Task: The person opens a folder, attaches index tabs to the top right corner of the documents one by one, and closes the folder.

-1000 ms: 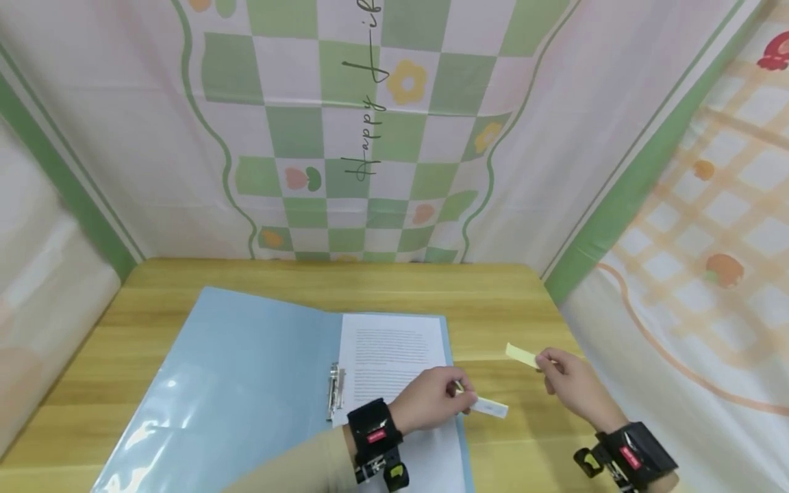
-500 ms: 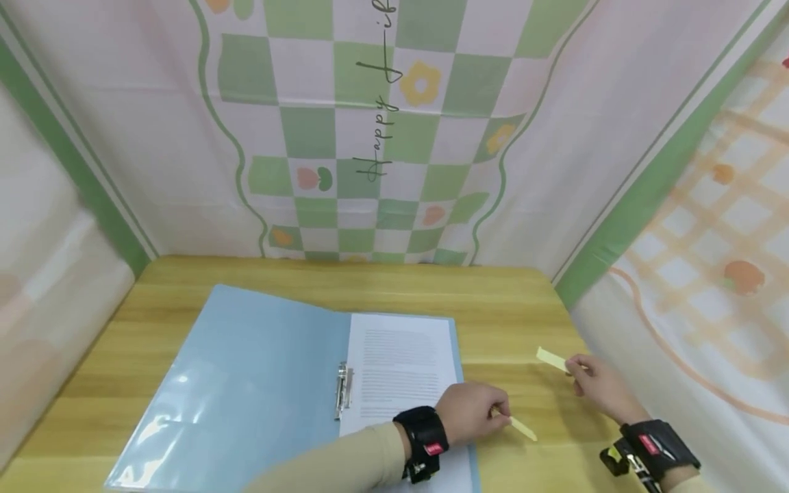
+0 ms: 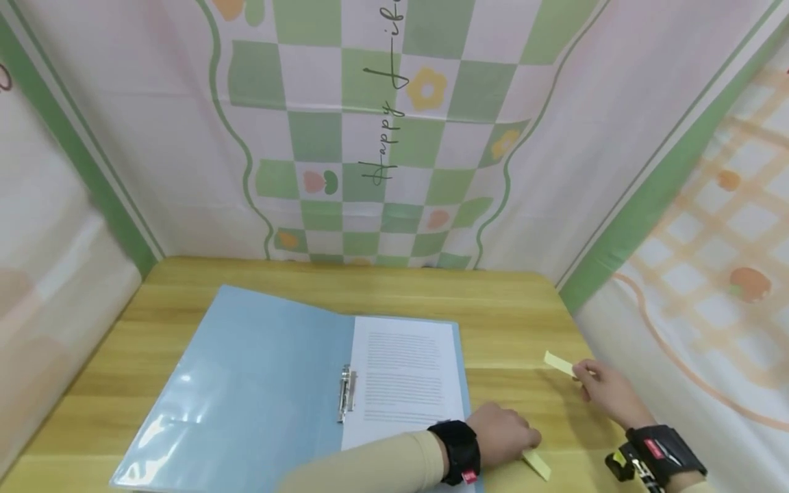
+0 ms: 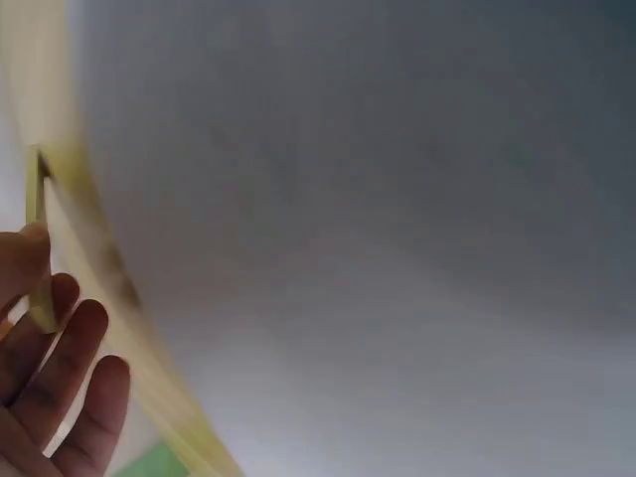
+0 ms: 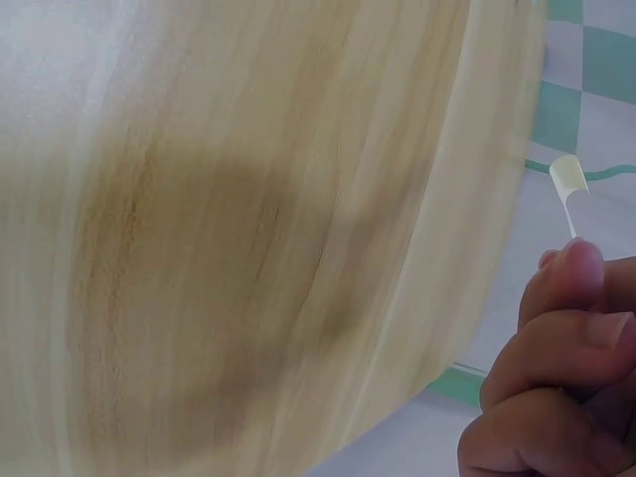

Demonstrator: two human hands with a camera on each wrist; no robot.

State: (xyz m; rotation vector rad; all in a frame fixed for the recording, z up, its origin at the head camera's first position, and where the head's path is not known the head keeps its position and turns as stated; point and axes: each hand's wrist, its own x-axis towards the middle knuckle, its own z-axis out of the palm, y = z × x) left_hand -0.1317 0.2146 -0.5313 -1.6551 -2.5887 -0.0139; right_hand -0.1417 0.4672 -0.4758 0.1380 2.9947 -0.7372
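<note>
My left hand [image 3: 502, 435] reaches past the folder's right edge, low over the table. Between thumb and fingers it pinches a narrow pad of yellow sticky notes [image 3: 537, 465], whose thickness shows in the left wrist view, where the pad [image 4: 38, 199] stands edge-on. Farther right, above the table, my right hand [image 3: 610, 390] pinches one end of a single pale yellow sticky note [image 3: 559, 363]. Its free end [image 5: 569, 177] curls away in the right wrist view. A blue folder [image 3: 246, 383] lies spread with printed sheets [image 3: 401, 370] on its right side.
A metal clip [image 3: 345, 394] sits at the folder's spine, left of the sheets. The wooden table [image 3: 505, 301] has its right edge just beyond my right hand. Patterned cloth [image 3: 370, 137] hangs behind the table and along both sides.
My left hand has moved right and nearer me, from over the sheets past the folder's edge, carrying the pad. My right hand has drawn slightly right with its note.
</note>
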